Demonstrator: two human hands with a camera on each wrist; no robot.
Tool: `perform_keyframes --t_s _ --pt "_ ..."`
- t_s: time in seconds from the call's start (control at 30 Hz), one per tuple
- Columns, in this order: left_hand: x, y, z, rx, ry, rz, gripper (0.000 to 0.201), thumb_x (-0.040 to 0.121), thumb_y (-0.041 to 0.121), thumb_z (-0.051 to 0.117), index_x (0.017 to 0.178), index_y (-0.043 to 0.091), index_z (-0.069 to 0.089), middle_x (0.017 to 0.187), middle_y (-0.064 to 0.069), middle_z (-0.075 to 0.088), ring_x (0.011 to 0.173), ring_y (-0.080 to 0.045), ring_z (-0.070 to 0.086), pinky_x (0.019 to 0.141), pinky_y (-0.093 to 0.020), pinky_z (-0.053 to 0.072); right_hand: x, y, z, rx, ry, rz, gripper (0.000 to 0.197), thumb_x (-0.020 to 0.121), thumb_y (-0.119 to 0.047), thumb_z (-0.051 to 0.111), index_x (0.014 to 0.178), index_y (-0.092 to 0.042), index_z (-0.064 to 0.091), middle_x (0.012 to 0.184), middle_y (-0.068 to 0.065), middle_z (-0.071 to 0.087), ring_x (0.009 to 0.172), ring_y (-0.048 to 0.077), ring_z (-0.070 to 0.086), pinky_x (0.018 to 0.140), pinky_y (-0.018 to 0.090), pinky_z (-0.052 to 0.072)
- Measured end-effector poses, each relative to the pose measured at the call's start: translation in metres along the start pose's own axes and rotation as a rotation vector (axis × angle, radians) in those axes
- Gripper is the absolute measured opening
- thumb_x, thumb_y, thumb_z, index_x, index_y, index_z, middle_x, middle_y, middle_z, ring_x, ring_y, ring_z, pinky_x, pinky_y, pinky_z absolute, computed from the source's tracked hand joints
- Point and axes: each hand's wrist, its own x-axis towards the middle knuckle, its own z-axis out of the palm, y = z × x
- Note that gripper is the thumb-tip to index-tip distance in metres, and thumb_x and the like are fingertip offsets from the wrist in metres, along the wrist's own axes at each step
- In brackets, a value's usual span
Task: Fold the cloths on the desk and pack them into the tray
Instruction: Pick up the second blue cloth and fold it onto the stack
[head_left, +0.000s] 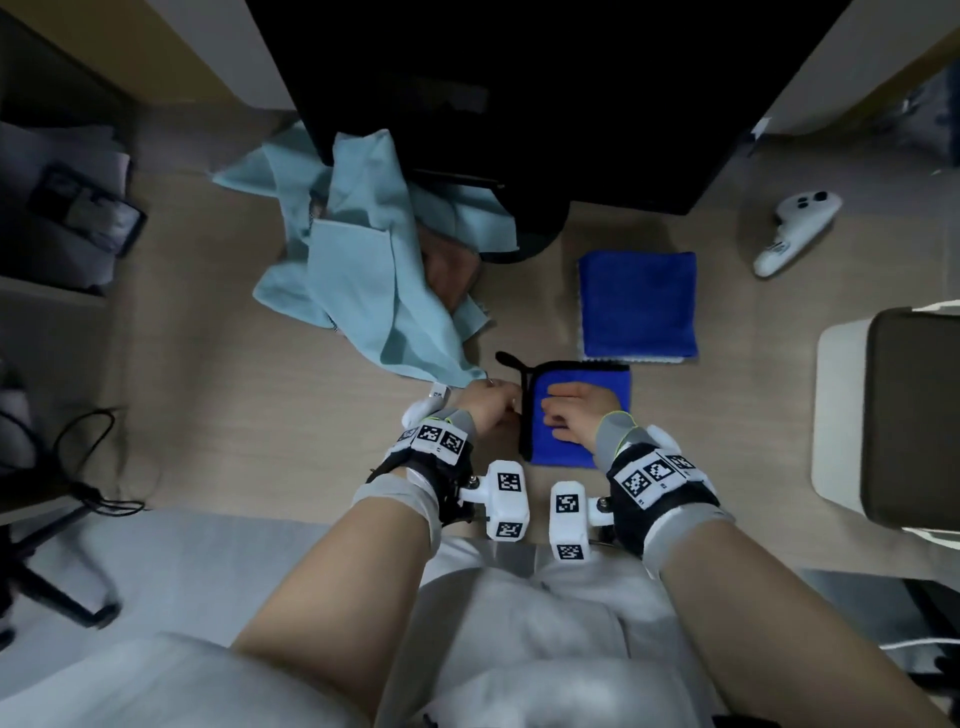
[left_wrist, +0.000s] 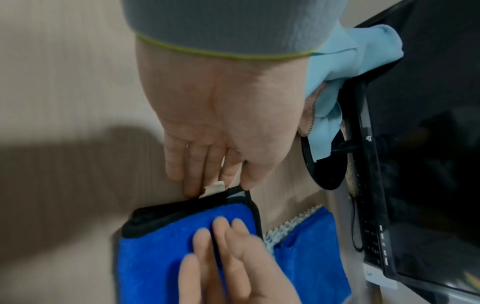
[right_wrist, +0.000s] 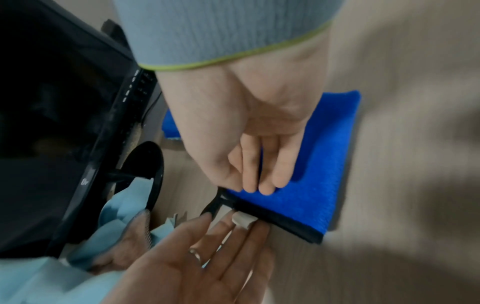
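Note:
A folded blue cloth with black trim (head_left: 608, 384) (left_wrist: 155, 246) (right_wrist: 311, 195) lies on the desk in front of me. My right hand (head_left: 563, 410) (right_wrist: 259, 185) rests flat on top of it with straight fingers. My left hand (head_left: 493, 400) (left_wrist: 215, 183) touches the cloth's left black edge with straight fingertips, by a small white tag (left_wrist: 214, 188) (right_wrist: 242, 220) and a black loop (head_left: 511, 361). A second folded blue cloth (head_left: 638, 304) lies just beyond. A heap of light blue cloths (head_left: 363, 260) sits at the back left. The white tray (head_left: 836, 415) stands at the right.
A black monitor (head_left: 519, 104) on a round stand (left_wrist: 324, 164) fills the back of the desk, partly covered by the light blue heap. A white controller (head_left: 795, 228) lies at the back right. Cables and a chair base (head_left: 52, 519) are at the left.

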Motion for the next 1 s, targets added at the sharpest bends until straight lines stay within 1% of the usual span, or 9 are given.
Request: perform_keyframes --t_s 0.1,0.23,0.33,0.43,0.5,0.63,0.77,0.83,1.0 --pt "-0.006 0.009 -0.002 0.031 -0.024 0.01 0.015 0.094 0.01 0.051 0.095 0.002 0.063 0.092 -0.013 0.06 0.088 -0.025 0.058 0.086 -0.038 0.052 0.007 0.01 -0.02 -0.054 0.292 0.014 0.027 0.072 -0.025 0.066 0.098 -0.022 0.066 0.082 0.003 0.07 0.063 0.022 0.061 0.068 0.037 0.058" --pt "-0.01 0.01 -0.003 0.062 -0.037 0.007 0.03 0.095 0.012 0.051 0.117 -0.005 0.061 0.098 -0.015 0.06 0.088 -0.026 0.059 0.088 -0.04 0.053 0.006 0.016 -0.036 -0.22 0.553 0.06 0.066 0.072 -0.036 0.073 0.13 -0.013 0.052 0.129 0.012 0.056 0.111 0.033 0.058 0.094 0.037 0.049" --pt "-0.008 0.006 -0.003 0.078 -0.032 0.021 0.027 0.095 0.01 0.052 0.117 -0.004 0.061 0.095 -0.013 0.059 0.086 -0.025 0.059 0.091 -0.039 0.053 0.006 0.014 -0.034 -0.161 0.394 0.08 0.073 0.072 -0.041 0.078 0.129 -0.001 0.053 0.121 0.015 0.061 0.104 0.034 0.061 0.088 0.037 0.051" --pt "-0.01 0.006 0.002 0.092 0.018 0.034 0.017 0.092 0.012 0.057 0.106 0.005 0.064 0.086 -0.01 0.06 0.077 -0.022 0.059 0.079 -0.023 0.053 0.012 0.018 -0.034 -0.188 0.209 0.023 0.078 0.06 -0.061 0.075 0.119 -0.012 0.061 0.11 0.009 0.066 0.097 0.032 0.064 0.087 0.041 0.054" --pt "-0.008 0.003 0.006 0.085 0.072 0.019 0.038 0.079 0.026 0.068 0.111 0.006 0.063 0.092 -0.011 0.063 0.084 -0.026 0.061 0.086 -0.03 0.052 0.015 0.018 -0.033 -0.176 0.131 -0.047 0.071 0.052 -0.061 0.077 0.11 -0.022 0.066 0.104 0.002 0.07 0.094 0.028 0.066 0.088 0.044 0.055" --pt "-0.011 0.008 0.026 -0.01 0.119 -0.007 0.054 0.052 0.034 0.059 0.1 0.01 0.062 0.08 -0.008 0.057 0.066 -0.024 0.053 0.059 -0.028 0.042 -0.015 -0.006 -0.043 0.02 0.005 -0.101 0.027 0.07 -0.024 0.076 0.094 -0.014 0.071 0.097 0.012 0.074 0.09 0.033 0.07 0.081 0.048 0.058" --pt "-0.035 0.033 0.053 -0.2 0.06 0.006 0.02 0.049 0.026 0.056 0.067 0.019 0.053 0.076 -0.004 0.056 0.067 -0.023 0.05 0.061 -0.027 0.037 -0.035 -0.037 -0.075 0.111 -0.047 -0.181 0.016 0.079 -0.009 0.068 0.094 -0.006 0.063 0.095 0.014 0.07 0.081 0.028 0.067 0.069 0.037 0.057" --pt "-0.04 0.044 0.063 -0.322 0.006 0.005 0.022 0.053 0.025 0.058 0.074 0.017 0.059 0.08 -0.006 0.063 0.07 -0.026 0.059 0.062 -0.029 0.047 -0.037 -0.049 -0.093 0.151 -0.043 -0.19 0.009 0.082 -0.009 0.066 0.087 -0.011 0.058 0.087 0.009 0.067 0.077 0.025 0.065 0.065 0.034 0.055" --pt "-0.036 0.082 0.084 -0.328 0.09 0.188 0.029 0.065 0.021 0.063 0.093 0.013 0.064 0.093 -0.01 0.068 0.086 -0.027 0.062 0.073 -0.033 0.048 -0.018 -0.068 -0.13 0.145 0.018 -0.244 0.057 0.067 -0.04 0.073 0.115 -0.013 0.059 0.112 0.013 0.067 0.096 0.033 0.067 0.085 0.053 0.056"
